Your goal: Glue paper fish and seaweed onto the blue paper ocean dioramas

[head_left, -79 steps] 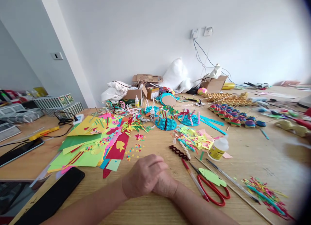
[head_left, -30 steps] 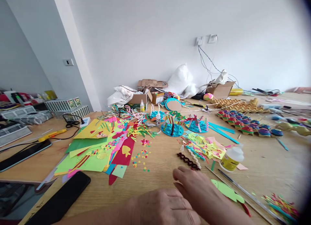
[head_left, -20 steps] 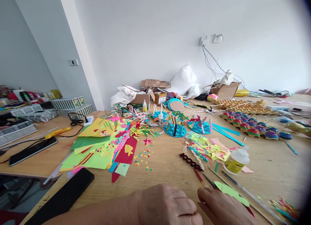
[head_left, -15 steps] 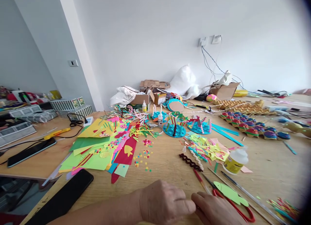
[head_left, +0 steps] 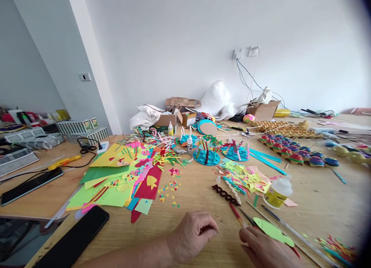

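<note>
My left hand is just above the table at the lower middle, fingers curled and thumb against the index fingertip. Anything in that pinch is too small to make out. To its right my right hand has bent fingers, their tips partly hidden, over the handles of the red scissors. A slim red-and-yellow stick ends at its fingertips. The light green paper fish lies just beyond that hand, across the scissors. Brown and white twisted strips lie farther up the table.
Coloured paper sheets and a black phone lie on the left. At right stand a white glue bottle and, beyond it, painted egg-carton pieces. Blue decorated discs sit mid-table, with paper scraps nearby.
My hands, touching before, are now apart: the left has drawn slightly left, the right has shifted right over the scissors handles. The view has tilted a little.
</note>
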Demonstrator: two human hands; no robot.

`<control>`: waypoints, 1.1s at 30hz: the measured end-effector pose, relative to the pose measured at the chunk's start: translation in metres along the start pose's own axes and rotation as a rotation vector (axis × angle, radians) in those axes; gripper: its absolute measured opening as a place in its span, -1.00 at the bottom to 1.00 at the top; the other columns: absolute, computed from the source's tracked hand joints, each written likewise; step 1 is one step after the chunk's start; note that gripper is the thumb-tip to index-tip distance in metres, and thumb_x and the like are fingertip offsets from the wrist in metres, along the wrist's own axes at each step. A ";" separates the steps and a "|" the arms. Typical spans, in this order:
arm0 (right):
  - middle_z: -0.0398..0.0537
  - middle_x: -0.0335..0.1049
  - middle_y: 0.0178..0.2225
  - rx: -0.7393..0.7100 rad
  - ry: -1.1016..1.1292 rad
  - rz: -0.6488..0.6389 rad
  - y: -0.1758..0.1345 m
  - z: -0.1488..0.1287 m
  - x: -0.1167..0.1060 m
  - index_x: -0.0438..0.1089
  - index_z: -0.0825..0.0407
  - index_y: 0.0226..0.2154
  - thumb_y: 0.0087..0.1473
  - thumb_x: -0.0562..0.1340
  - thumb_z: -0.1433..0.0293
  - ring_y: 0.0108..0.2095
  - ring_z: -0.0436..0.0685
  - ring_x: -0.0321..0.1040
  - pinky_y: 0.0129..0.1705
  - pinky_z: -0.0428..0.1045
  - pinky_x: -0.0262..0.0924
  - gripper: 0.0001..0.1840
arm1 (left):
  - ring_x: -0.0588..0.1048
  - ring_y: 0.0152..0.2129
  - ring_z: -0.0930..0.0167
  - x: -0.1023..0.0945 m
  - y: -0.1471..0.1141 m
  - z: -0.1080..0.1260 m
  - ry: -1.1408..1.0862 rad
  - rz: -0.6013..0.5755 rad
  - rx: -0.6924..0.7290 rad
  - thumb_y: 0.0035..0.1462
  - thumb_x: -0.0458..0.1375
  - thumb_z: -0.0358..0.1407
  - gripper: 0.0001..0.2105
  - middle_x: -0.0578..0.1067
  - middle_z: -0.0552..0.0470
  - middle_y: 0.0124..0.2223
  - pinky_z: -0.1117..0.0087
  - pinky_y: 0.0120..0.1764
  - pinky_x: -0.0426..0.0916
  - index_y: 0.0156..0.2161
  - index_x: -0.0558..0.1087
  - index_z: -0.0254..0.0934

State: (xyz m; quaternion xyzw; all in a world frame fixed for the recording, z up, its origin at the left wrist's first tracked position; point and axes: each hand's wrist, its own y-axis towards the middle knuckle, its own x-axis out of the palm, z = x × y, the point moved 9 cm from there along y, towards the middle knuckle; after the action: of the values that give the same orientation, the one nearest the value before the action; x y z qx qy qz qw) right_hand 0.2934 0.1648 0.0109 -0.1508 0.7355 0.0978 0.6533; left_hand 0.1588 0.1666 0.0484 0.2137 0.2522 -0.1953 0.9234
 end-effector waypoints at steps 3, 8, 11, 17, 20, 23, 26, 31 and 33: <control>-0.07 0.39 -0.41 0.053 0.030 0.040 -0.007 0.035 -0.001 0.35 -0.05 -0.44 -0.06 0.00 0.53 -0.49 0.06 0.35 -0.52 -0.10 0.01 -0.74 | 0.24 -0.61 0.58 0.009 -0.003 -0.007 0.000 -0.095 -0.026 -0.04 0.09 -0.46 -0.92 0.29 0.17 -0.59 0.60 -0.49 0.13 -0.51 0.39 -0.35; -0.05 0.37 -0.49 0.092 -0.004 0.070 -0.017 0.062 0.003 0.37 -0.04 -0.48 -0.01 0.00 0.47 -0.50 0.10 0.33 -0.49 -0.06 0.05 -0.75 | 0.22 -0.61 0.58 0.021 -0.007 -0.009 0.078 -0.161 0.041 0.02 0.04 -0.40 -0.84 0.23 0.18 -0.60 0.59 -0.48 0.11 -0.55 0.34 -0.35; -0.06 0.37 -0.50 0.111 -0.005 0.058 -0.016 0.062 0.003 0.38 -0.05 -0.46 0.00 0.00 0.48 -0.50 0.09 0.33 -0.48 -0.06 0.06 -0.74 | 0.22 -0.60 0.58 0.025 -0.008 -0.011 0.107 -0.164 0.060 0.04 0.02 -0.39 -0.83 0.25 0.17 -0.59 0.60 -0.48 0.11 -0.54 0.33 -0.35; -0.01 0.40 -0.43 0.163 -0.038 0.003 -0.020 0.054 -0.013 0.41 -0.05 -0.41 -0.07 0.01 0.59 -0.41 0.13 0.36 -0.39 -0.03 0.13 -0.66 | 0.24 -0.60 0.57 0.026 -0.009 -0.011 0.176 -0.163 0.058 0.05 0.00 -0.40 -0.83 0.30 0.15 -0.58 0.60 -0.48 0.12 -0.52 0.35 -0.35; -0.01 0.41 -0.43 0.199 -0.023 -0.015 -0.022 0.053 -0.020 0.40 -0.06 -0.42 -0.07 0.01 0.59 -0.40 0.14 0.36 -0.37 -0.02 0.13 -0.67 | 0.27 -0.58 0.57 0.025 -0.009 -0.011 0.183 -0.158 0.054 0.05 0.00 -0.41 -0.83 0.33 0.14 -0.57 0.60 -0.46 0.14 -0.51 0.36 -0.34; -0.05 0.41 -0.48 0.185 0.003 0.036 -0.020 0.057 -0.021 0.38 -0.06 -0.44 -0.06 0.00 0.57 -0.44 0.10 0.36 -0.40 -0.06 0.11 -0.70 | 0.28 -0.58 0.57 0.026 -0.009 -0.013 0.168 -0.154 0.040 0.04 0.00 -0.42 -0.84 0.34 0.14 -0.57 0.61 -0.46 0.13 -0.51 0.37 -0.35; -0.06 0.39 -0.53 0.151 0.043 0.090 -0.017 0.065 -0.014 0.35 -0.06 -0.49 -0.03 0.01 0.49 -0.49 0.10 0.34 -0.45 -0.07 0.08 -0.76 | 0.27 -0.59 0.58 0.026 -0.009 -0.014 0.144 -0.148 0.031 0.03 0.01 -0.43 -0.85 0.33 0.15 -0.57 0.61 -0.47 0.12 -0.51 0.37 -0.35; -0.02 0.43 -0.44 0.119 0.092 0.109 -0.018 0.079 -0.002 0.34 -0.12 -0.49 0.01 0.04 0.34 -0.40 0.15 0.35 -0.41 -0.04 0.09 -0.81 | 0.27 -0.58 0.57 0.026 -0.008 -0.013 0.169 -0.169 0.025 0.03 0.02 -0.44 -0.86 0.34 0.15 -0.56 0.61 -0.47 0.13 -0.50 0.38 -0.34; -0.02 0.43 -0.40 0.110 0.096 0.120 -0.021 0.079 -0.006 0.34 -0.12 -0.48 0.00 0.04 0.33 -0.37 0.16 0.34 -0.38 -0.03 0.09 -0.82 | 0.29 -0.56 0.56 0.027 -0.008 -0.013 0.185 -0.180 0.019 0.04 0.02 -0.43 -0.86 0.35 0.15 -0.56 0.60 -0.46 0.14 -0.49 0.38 -0.34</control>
State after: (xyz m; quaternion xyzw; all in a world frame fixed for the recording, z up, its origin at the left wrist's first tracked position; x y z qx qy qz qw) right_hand 0.3751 0.1731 0.0078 -0.0750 0.7778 0.0890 0.6176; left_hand 0.1711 0.1598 0.0209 0.2162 0.3528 -0.2592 0.8727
